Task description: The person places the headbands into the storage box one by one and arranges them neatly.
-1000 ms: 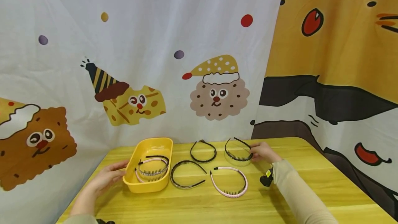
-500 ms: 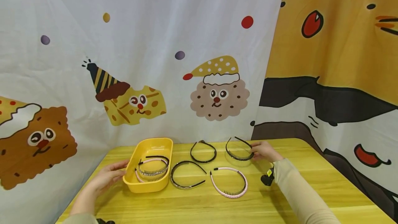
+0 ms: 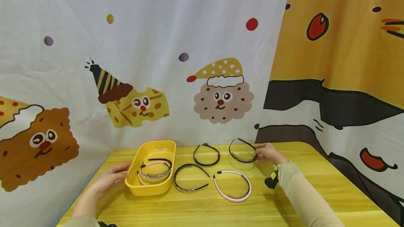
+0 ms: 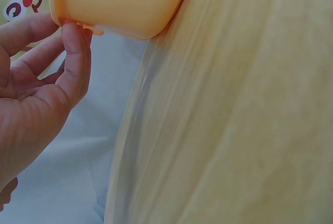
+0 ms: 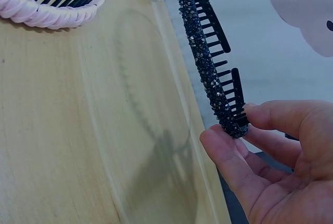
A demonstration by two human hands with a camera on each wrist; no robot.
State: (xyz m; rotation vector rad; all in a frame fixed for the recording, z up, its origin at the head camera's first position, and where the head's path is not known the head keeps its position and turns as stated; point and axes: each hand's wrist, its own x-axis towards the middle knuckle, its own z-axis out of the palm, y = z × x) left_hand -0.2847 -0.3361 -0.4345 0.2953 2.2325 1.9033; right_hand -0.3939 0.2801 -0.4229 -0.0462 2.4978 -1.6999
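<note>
My right hand (image 3: pixel 269 152) pinches one end of a black toothed headband (image 5: pixel 200 52) between thumb and fingers. Dark glittering stones cover its outer side, and its shadow falls on the table below, apart from it. In the head view this headband (image 3: pixel 241 159) is at the back right. At the left, my left hand (image 3: pixel 108 179) grips the rim of a yellow plastic tray (image 3: pixel 148 191), with thumb and fingertips at the edge in the left wrist view. Inside the tray lie several headbands, including a silver glittery one (image 3: pixel 154 176) and pink ones.
On the wooden table (image 3: pixel 189 213) lie a black headband (image 3: pixel 206 165) at the back, a black one with a glittery side (image 3: pixel 186 190) beside the tray, and a pink toothed headband (image 3: pixel 238 200) in front. A printed cartoon curtain (image 3: pixel 176 115) hangs directly behind the table.
The held black headband has shifted very slightly right and up with my right hand. My left hand stays at the tray rim. The head view has tilted up a little.
</note>
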